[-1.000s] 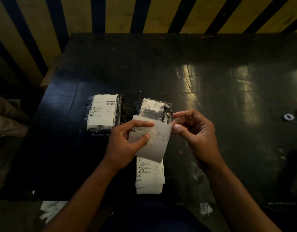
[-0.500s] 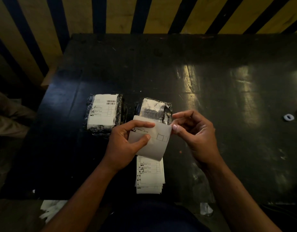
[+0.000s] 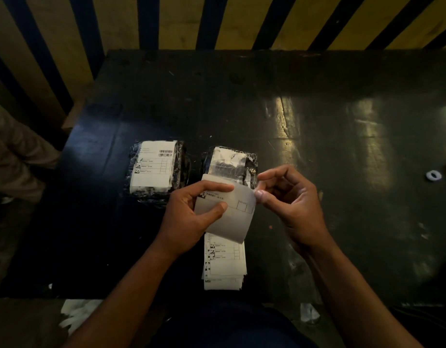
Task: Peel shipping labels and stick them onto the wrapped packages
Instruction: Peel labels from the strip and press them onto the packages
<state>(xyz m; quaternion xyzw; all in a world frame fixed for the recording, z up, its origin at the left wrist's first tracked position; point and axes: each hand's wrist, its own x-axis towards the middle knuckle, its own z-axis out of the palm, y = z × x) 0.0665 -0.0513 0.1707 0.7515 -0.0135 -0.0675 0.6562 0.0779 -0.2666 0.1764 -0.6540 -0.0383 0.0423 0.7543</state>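
Note:
My left hand [image 3: 191, 217] pinches a white shipping label sheet [image 3: 232, 217] between thumb and forefinger, above the table. The thumb and forefinger of my right hand [image 3: 292, 207] pick at the sheet's upper right corner. Under the sheet, a stack of labels [image 3: 224, 264] lies near the front edge. A plastic-wrapped package [image 3: 232, 162] without a label sits just beyond my hands. To its left lies a second wrapped package [image 3: 155, 169] with a white label stuck on top.
The black table [image 3: 317, 151] stretches to the right, with a small white ring [image 3: 433, 175] near its right edge. A yellow and black striped wall [image 3: 242, 21] rises behind. Paper scraps [image 3: 76, 312] lie on the floor at the lower left.
Hardly anything has changed: my right fingers have shifted slightly at the sheet's corner, and my left hand keeps its hold.

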